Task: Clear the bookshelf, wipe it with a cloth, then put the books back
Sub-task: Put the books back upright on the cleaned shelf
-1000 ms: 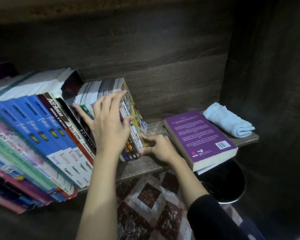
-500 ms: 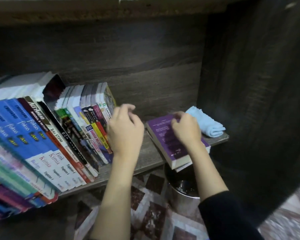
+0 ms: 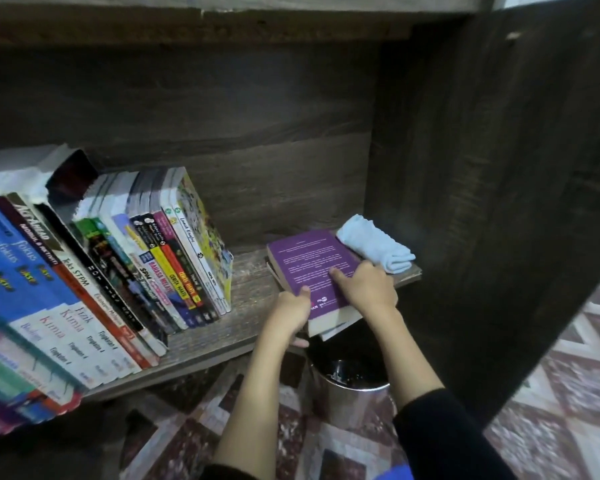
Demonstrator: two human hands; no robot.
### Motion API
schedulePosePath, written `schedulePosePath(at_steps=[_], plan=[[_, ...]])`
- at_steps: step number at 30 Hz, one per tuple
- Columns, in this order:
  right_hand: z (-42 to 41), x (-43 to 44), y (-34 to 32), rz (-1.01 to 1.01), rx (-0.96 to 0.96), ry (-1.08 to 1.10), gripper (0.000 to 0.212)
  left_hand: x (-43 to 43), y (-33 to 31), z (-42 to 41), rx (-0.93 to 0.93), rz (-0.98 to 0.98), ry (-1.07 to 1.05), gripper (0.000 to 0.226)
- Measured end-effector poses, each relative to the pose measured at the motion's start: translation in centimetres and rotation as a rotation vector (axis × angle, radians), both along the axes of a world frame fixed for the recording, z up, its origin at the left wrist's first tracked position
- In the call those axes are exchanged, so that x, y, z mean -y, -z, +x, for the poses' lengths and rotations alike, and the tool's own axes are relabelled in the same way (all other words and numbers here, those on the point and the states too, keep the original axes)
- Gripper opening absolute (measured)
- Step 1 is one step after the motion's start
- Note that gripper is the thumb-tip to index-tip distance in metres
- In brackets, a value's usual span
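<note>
Both hands have left the leaning books (image 3: 153, 258) for the purple book (image 3: 309, 261). My left hand (image 3: 291, 306) pinches its front edge, thumb on the cover; my right hand (image 3: 368, 289) grips its right side. It lies flat at the right end of the shelf (image 3: 250, 271), with the folded cloth (image 3: 374, 247) just beside it.

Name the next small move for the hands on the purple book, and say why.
Probably lift the purple book straight up, together with the second book under it. The left hand and right hand each already have a grip on its near end, the pair overhangs the shelf edge, and the cloth lies close behind.
</note>
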State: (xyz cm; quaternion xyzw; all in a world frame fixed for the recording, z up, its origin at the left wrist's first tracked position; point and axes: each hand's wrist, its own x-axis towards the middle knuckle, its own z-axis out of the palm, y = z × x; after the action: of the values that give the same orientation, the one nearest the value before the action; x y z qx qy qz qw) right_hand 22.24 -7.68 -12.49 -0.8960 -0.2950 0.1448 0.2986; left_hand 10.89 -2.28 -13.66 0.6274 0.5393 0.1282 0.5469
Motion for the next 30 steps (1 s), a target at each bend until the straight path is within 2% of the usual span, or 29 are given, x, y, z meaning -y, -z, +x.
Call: schedulePosePath(at_steps=[3, 7, 10, 13, 15, 17, 19, 23, 25, 30], plan=[[-0.2, -0.4, 0.1, 0.059, -0.122, 0.041, 0.063, 0.0, 0.3, 0.3, -0.006, 0.049, -0.062, 0.049], [-0.1, -0.9, 0.5, 0.122, -0.237, 0.048, 0.066, -0.8, 0.8, 0.2, -0.061, 0.237, -0.149, 0.062], [0.0, -0.8, 0.4, 0.225, -0.407, 0.042, 0.050, -1.7, 1.0, -0.6, 0.007, 0.264, -0.226, 0.056], [-0.3, -0.2, -0.4, 0.398, -0.720, 0.021, 0.032, -2.5, 1.0, -1.6, 0.200, 0.140, -0.292, 0.047], [-0.5, 0.2, -1.2, 0.465, -0.999, -0.008, 0.036, -2.4, 0.4, -2.2, 0.320, 0.028, -0.269, 0.044], [-0.7, 0.3, -1.7, 0.469, -1.185, -0.075, 0.033, -2.4, 0.2, -2.4, 0.388, 0.015, -0.211, 0.043], [-0.9, 0.3, -2.1, 0.506, -1.276, -0.130, 0.028, -2.4, -0.4, -2.6, 0.436, 0.061, -0.198, 0.041], [-1.7, 0.0, -3.1, 0.716, -1.203, -0.162, 0.052, -2.5, -2.2, -3.5, 0.476, 0.136, -0.191, 0.035], [-2.7, -0.2, -3.8, 0.793, -1.110, -0.173, 0.055, -2.6, -3.1, -4.2, 0.463, 0.207, -0.184, 0.032], [-6.9, -1.6, -3.2, 0.997, -0.760, -0.198, 0.049, -3.2, -5.6, -5.9, 0.342, 0.694, -0.300, 0.043]])
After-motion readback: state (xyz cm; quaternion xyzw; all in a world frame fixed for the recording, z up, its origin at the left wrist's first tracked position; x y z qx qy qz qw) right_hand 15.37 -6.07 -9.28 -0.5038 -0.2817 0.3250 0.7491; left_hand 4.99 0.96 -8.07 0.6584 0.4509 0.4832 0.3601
